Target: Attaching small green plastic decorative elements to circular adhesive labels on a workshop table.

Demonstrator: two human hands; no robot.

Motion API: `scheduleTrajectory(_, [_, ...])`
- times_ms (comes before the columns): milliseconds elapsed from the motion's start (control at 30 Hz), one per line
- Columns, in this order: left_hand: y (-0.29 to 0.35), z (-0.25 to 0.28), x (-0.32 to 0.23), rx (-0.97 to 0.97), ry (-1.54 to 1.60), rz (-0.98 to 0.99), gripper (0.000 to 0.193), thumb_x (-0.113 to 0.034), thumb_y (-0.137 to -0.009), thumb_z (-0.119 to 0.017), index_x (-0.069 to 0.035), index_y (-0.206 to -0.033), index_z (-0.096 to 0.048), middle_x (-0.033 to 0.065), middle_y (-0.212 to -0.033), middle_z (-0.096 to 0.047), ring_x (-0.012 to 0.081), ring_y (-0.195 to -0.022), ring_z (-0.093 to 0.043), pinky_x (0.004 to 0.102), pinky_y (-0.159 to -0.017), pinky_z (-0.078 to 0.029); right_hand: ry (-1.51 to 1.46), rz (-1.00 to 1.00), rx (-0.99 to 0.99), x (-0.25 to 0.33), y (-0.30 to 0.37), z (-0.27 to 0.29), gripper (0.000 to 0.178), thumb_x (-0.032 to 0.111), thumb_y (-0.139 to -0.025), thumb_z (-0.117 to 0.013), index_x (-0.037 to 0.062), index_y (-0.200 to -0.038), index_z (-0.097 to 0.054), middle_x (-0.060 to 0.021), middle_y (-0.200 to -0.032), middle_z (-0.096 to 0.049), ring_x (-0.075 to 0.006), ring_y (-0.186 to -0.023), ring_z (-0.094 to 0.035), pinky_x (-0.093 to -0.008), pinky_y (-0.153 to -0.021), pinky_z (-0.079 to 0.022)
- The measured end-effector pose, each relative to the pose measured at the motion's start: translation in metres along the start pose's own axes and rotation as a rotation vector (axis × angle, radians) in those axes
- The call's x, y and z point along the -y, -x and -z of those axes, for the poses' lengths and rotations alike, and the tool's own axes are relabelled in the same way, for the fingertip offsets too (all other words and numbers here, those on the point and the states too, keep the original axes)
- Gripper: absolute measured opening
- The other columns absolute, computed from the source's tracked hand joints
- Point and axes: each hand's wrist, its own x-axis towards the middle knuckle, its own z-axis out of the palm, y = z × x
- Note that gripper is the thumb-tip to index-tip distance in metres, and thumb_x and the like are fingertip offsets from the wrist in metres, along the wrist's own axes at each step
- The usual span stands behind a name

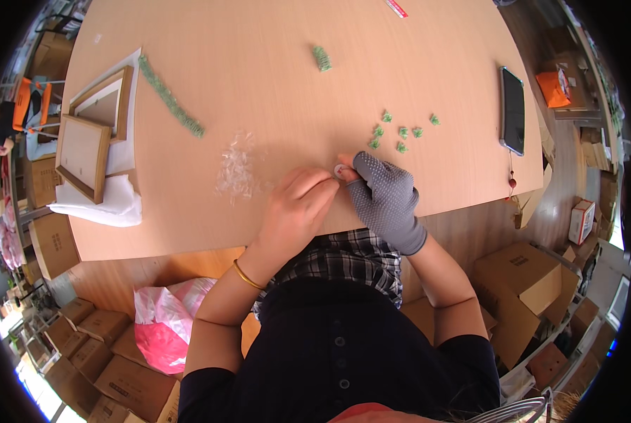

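Observation:
My bare left hand (pixel 298 204), a yellow bangle on its wrist, is closed in a pinch at the table's near side. What its fingertips hold is too small to make out. Right beside it, my right hand (pixel 387 201) wears a grey dotted glove with bare fingertips, closed on a small white round piece (pixel 339 170). The fingertips of both hands meet at that piece. Left of them lies a loose heap of clear plastic bits (pixel 236 168). Several small green tufts (pixel 403 132) are scattered beyond my right hand.
A long green bristly strip (pixel 169 96) and two wooden frames (pixel 83 155) on white sheets lie at left. A short green piece (pixel 322 58) lies farther back. A phone (pixel 512 111) rests near the right edge. Cardboard boxes (pixel 516 282) and a pink-white bag (pixel 164 324) stand below the table.

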Motion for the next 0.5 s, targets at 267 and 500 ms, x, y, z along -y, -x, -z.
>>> scheduleTrajectory(267, [-0.0002, 0.0016, -0.0002, 0.006, -0.006, 0.004, 0.016, 0.003, -0.081, -0.075, 0.000, -0.095, -0.068, 0.0096, -0.099, -0.067, 0.0299, -0.091, -0.067, 0.0396, -0.079, -0.056, 0.010, 0.027, -0.091, -0.0017, -0.0012, -0.0058, 0.010, 0.007, -0.091, -0.075, 0.0047, -0.100, -0.070, -0.0137, -0.080, -0.071, -0.0317, -0.066, -0.070, -0.0380, -0.058, -0.055])
scheduleTrajectory(500, [-0.0023, 0.0008, -0.0030, -0.027, 0.002, 0.036, 0.014, 0.004, -0.079, -0.078, 0.000, -0.090, -0.071, 0.0089, -0.094, -0.071, 0.0279, -0.084, -0.069, 0.0385, -0.075, -0.056, -0.063, 0.030, -0.109, -0.0021, -0.0011, -0.0064, 0.013, 0.004, -0.090, -0.076, 0.0037, -0.102, -0.071, -0.0140, -0.085, -0.073, -0.0313, -0.069, -0.072, -0.0375, -0.061, -0.057])
